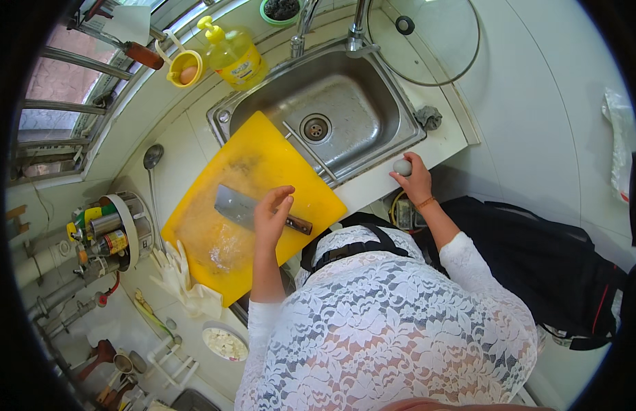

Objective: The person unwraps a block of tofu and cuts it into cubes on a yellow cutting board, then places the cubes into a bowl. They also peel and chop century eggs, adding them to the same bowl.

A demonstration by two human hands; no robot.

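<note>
Raised near the counter's front edge, my right hand [418,181] pinches a pale grey-green egg [402,167] between thumb and fingers. My left hand [271,213] is empty, its thumb and fingers apart, above a cleaver [234,206]. That cleaver lies flat on a yellow cutting board [292,154], its wooden handle towards me; my hand covers part of it, and I cannot tell whether they touch. Dark stains and a whitish wet-looking patch mark the board. One corner of the board overlaps the stainless steel sink [366,103].
White rubber gloves [181,280] lie against the board's left edge, below a ladle [153,157]. A bowl of white pieces [224,343] stands nearer me. Behind the sink are a yellow soap bottle [237,60] and a glass lid [425,51]. A grey rag [429,117] sits at the sink's right.
</note>
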